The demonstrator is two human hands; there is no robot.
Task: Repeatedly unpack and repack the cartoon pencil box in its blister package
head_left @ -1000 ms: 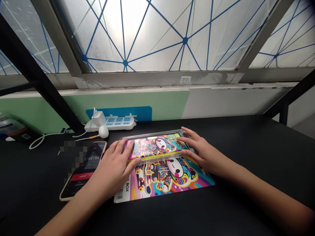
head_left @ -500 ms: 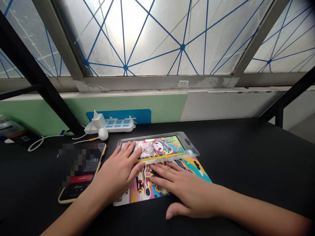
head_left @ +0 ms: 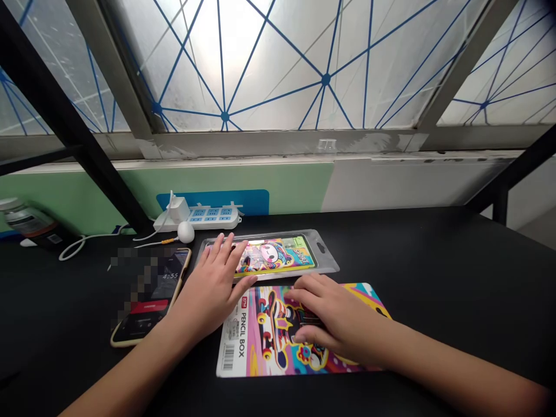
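My left hand (head_left: 217, 284) lies with spread fingers over the left end of a clear plastic blister tray (head_left: 326, 263). Inside the tray is a colourful pencil box (head_left: 278, 255) with a cartoon face; its left end is partly covered by my fingers. Nearer to me lies a bright printed backing card (head_left: 234, 347) marked "PENCIL BOX", flat on the black table. My right hand (head_left: 334, 318) rests on the card's middle, fingers bent and thumb apart from them, and hides part of the print.
A phone (head_left: 150, 318) in a pale case lies left of my left hand. Behind it are a white power strip (head_left: 212, 219) with a plug and a cable with a round white end (head_left: 186, 232). A dark bottle (head_left: 37, 223) is at far left, and black frame bars (head_left: 99, 174) slant down behind.
The card has come out from beneath the tray, towards me and to the right, so a gap shows between them. The tray sits slightly further left. My right fingers are more bent.
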